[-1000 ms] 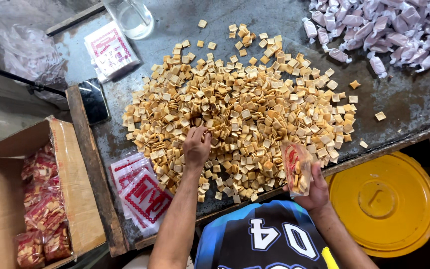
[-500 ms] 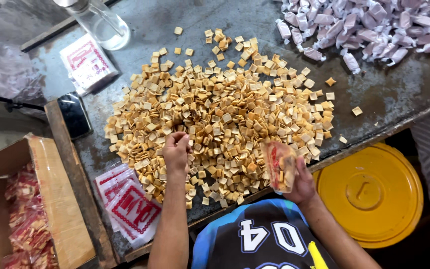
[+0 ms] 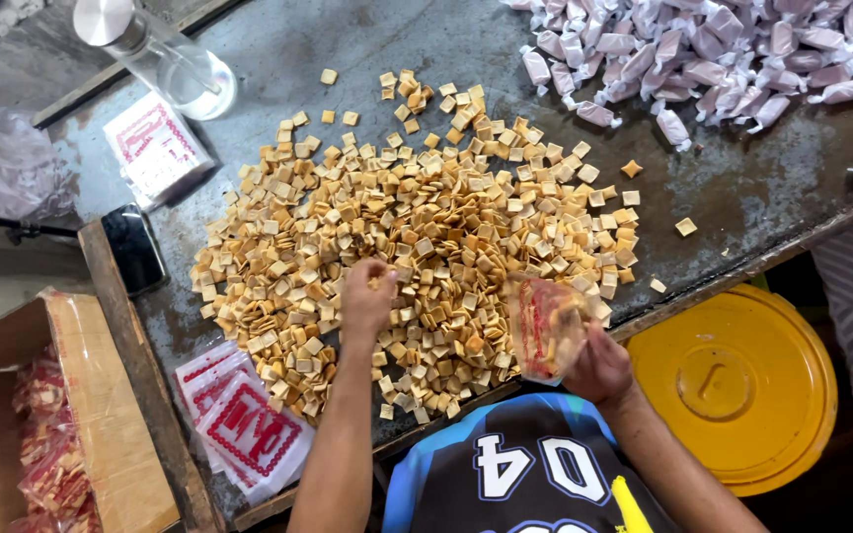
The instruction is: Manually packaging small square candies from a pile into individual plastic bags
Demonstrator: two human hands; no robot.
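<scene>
L hand [image 3: 367,296] sits curled, palm down, on the cracker pile [image 3: 426,237] mid-tabletop, fingers narrow and pinched round a few squares; exact count can't tell. R hand [image 3: 599,367] at 4 o'clock of the pile grips a small clear bag w/ red print [image 3: 543,328], mouth tilted toward the pile so crackers can drop in; some already inside. Empty printed bags [image 3: 244,429] stacked at 7 o'clock, close to the L arm, easy reach. Cardboard box [image 3: 101,434] at 8 o'clock holds filled packs. Wrapped pinkish candies [image 3: 703,59] heaped at 1 o'clock, well apart. Yellow bucket lid [image 3: 742,385] below the tabletop [image 3: 742,197] edge, 4 o'clock. Phone [image 3: 133,249] at 9 o'clock; glass jar [image 3: 165,59] at 11.
</scene>
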